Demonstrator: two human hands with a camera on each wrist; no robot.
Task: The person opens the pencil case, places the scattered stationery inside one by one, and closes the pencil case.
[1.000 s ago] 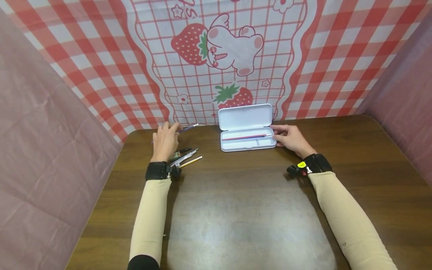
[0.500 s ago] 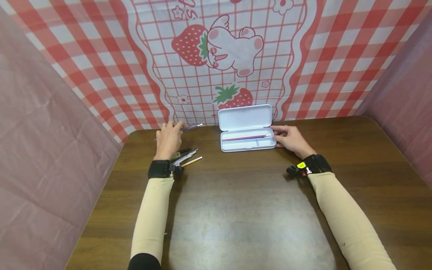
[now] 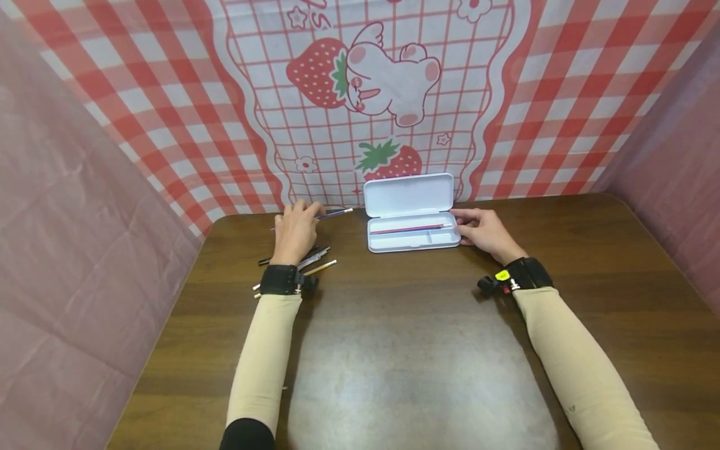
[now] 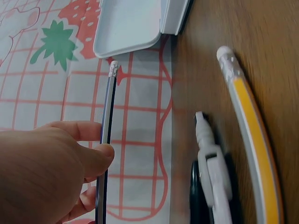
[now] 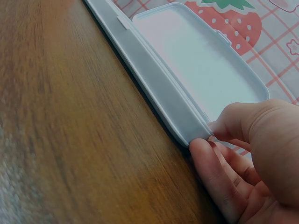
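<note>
My left hand [image 3: 296, 231] pinches a dark blue and silver striped pencil [image 4: 109, 100] between thumb and fingers. Its white eraser end points right, toward the white pencil case [image 3: 409, 195]. The case stands open near the table's back edge, its lid leaning up against the cloth. A red pencil and a blue pencil [image 3: 409, 229] lie in the long back compartment; a front compartment and a small one at the right show bare. My right hand [image 3: 485, 231] grips the right end of the case, thumb at the top rim and fingers against the side in the right wrist view.
Below my left hand lie a yellow pencil [image 3: 320, 267], a white clip-like writing tool [image 4: 215, 175] and a black pen [image 3: 264, 261], partly hidden by the wrist. A red checked cloth [image 3: 185, 125] hangs behind the table, with pink curtains [image 3: 79, 250] at both sides.
My left hand has moved right with the pencil, bringing its eraser end closer to the case. More of the items under the wrist now show. My right hand and the case stay put.
</note>
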